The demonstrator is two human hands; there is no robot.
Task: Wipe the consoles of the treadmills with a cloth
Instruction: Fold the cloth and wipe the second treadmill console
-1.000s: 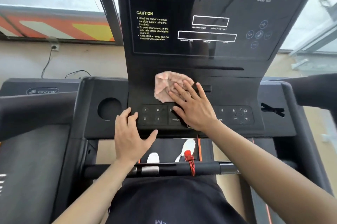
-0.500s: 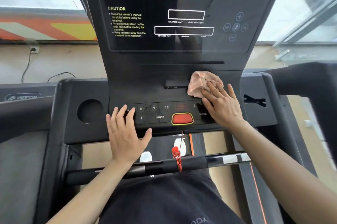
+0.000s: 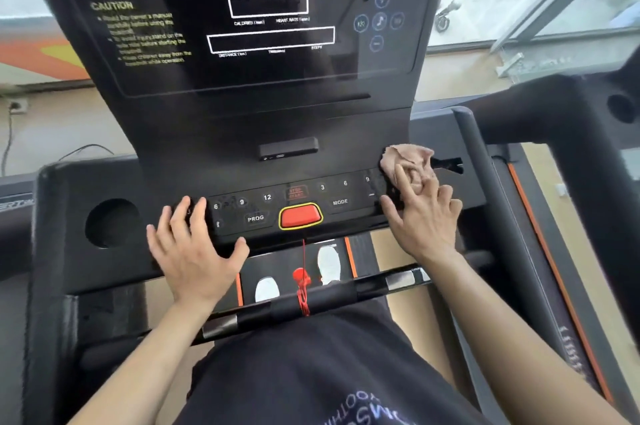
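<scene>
The black treadmill console [image 3: 214, 133] fills the view, with a dark display panel above and a button strip below. A crumpled pink cloth [image 3: 410, 158] lies at the right end of the button strip, near a small slot. My right hand [image 3: 420, 213] presses on the cloth with straight, spread fingers. My left hand [image 3: 188, 251] rests flat on the console's left lower edge, fingers spread over the first buttons, holding nothing.
A red stop button [image 3: 300, 215] sits mid-strip, with a red safety cord [image 3: 302, 286] hanging to the front handlebar [image 3: 332, 300]. A round cup holder [image 3: 110, 222] is at the left. Side handrails flank the console; another treadmill stands at the left.
My right hand slid the cloth rightward along the console, from the centre to the right end of the button strip. The left hand stayed at the left edge.
</scene>
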